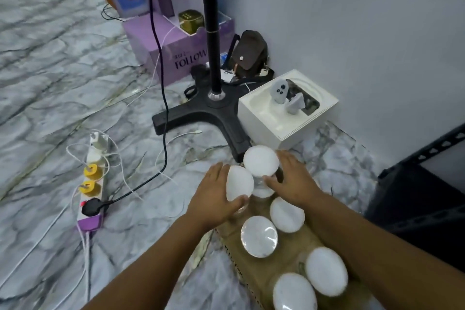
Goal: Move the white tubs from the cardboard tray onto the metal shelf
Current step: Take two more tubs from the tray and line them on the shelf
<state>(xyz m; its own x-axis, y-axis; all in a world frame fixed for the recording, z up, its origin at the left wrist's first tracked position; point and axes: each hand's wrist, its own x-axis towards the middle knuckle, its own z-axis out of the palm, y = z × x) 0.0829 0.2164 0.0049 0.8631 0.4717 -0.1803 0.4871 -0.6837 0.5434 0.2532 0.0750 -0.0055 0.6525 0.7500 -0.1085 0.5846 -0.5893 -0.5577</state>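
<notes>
**Both hands on tubs at frame centre**

Left hand (218, 196) grips one white tub (239, 184); right hand (293, 180) holds another tub (261, 160) above the cardboard tray (297, 241). Metal shelf (425, 199) stands right; stand base (201, 111) and power strip (93, 181) crowd the floor.

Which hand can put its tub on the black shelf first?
Probably the right hand: its tub is nearer the metal shelf on the right. The left hand is further away.
</notes>
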